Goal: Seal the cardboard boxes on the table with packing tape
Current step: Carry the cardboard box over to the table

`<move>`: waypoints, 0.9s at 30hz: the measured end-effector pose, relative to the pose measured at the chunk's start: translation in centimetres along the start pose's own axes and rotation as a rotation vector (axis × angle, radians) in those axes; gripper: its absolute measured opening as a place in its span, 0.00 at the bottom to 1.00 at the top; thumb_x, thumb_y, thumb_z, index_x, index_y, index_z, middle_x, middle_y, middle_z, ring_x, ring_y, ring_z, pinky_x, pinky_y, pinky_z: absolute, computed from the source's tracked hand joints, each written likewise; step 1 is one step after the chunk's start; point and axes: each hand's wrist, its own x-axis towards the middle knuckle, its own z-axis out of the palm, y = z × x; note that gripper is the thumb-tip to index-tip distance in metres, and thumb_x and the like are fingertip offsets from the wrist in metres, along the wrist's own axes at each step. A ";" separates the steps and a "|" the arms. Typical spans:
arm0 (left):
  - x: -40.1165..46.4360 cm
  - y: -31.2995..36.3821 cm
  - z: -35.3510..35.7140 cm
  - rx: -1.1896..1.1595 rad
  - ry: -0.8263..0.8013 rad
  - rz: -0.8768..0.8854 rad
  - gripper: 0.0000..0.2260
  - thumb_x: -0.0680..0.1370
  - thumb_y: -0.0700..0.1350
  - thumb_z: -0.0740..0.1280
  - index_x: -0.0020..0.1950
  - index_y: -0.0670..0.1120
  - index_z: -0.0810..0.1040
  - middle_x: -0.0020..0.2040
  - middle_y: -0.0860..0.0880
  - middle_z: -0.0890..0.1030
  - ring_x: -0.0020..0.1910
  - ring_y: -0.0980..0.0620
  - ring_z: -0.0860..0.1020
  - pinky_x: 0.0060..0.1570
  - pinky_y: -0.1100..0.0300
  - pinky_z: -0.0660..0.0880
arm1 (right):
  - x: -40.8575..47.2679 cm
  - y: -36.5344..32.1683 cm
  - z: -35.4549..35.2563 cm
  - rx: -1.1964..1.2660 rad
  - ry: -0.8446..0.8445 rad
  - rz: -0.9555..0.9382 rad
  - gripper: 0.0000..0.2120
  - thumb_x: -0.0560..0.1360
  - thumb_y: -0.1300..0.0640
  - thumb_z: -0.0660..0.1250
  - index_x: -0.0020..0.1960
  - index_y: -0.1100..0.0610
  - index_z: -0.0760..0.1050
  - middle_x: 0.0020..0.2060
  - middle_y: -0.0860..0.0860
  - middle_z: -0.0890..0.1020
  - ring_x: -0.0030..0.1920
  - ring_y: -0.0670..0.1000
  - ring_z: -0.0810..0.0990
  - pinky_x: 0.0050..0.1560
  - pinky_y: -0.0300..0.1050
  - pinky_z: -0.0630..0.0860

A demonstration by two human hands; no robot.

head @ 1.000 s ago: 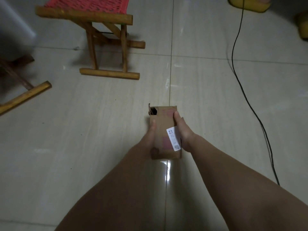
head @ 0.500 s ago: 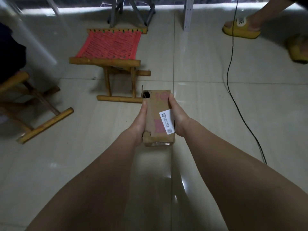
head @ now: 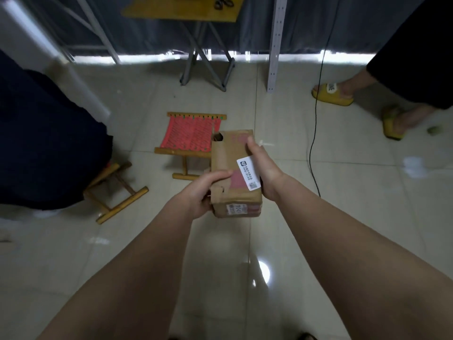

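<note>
Both hands clamp a rectangular cardboard box [head: 234, 168], held in the air over a glossy tiled floor [head: 343, 217]. Left hand [head: 203, 192] wraps the near-left edge, thumb on top: grip pinching the box. Right hand [head: 266, 170] presses the right side, fingers curled round it. Matte brown card, creased, w/ a torn hole at the far-left corner; a white printed label [head: 248, 171] sits just beside the right grip. Beyond the left grip: wooden stool [head: 192, 141], red woven seat.

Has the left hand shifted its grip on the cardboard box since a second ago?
Yes. The left hand now curls its fingers over the top of the cardboard box, toward the white label.
</note>
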 end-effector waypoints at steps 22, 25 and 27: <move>-29.0 28.9 16.8 -0.067 -0.033 0.270 0.17 0.76 0.58 0.65 0.41 0.48 0.87 0.46 0.46 0.86 0.43 0.47 0.84 0.50 0.53 0.77 | -30.8 -30.8 2.9 -0.076 -0.101 -0.233 0.30 0.71 0.29 0.61 0.54 0.52 0.81 0.50 0.55 0.85 0.54 0.57 0.83 0.63 0.56 0.75; -29.9 30.4 18.4 -0.054 -0.026 0.293 0.17 0.76 0.59 0.66 0.42 0.48 0.87 0.49 0.46 0.85 0.44 0.46 0.84 0.51 0.51 0.78 | -32.2 -32.7 2.2 -0.041 -0.096 -0.251 0.30 0.72 0.28 0.58 0.50 0.53 0.82 0.49 0.56 0.86 0.54 0.58 0.83 0.61 0.56 0.76; -30.1 31.4 19.1 -0.053 -0.027 0.319 0.17 0.76 0.59 0.66 0.44 0.48 0.87 0.51 0.45 0.85 0.46 0.45 0.84 0.53 0.50 0.78 | -32.7 -33.9 2.0 -0.034 -0.093 -0.274 0.31 0.73 0.28 0.57 0.52 0.53 0.82 0.50 0.56 0.85 0.54 0.59 0.83 0.61 0.56 0.76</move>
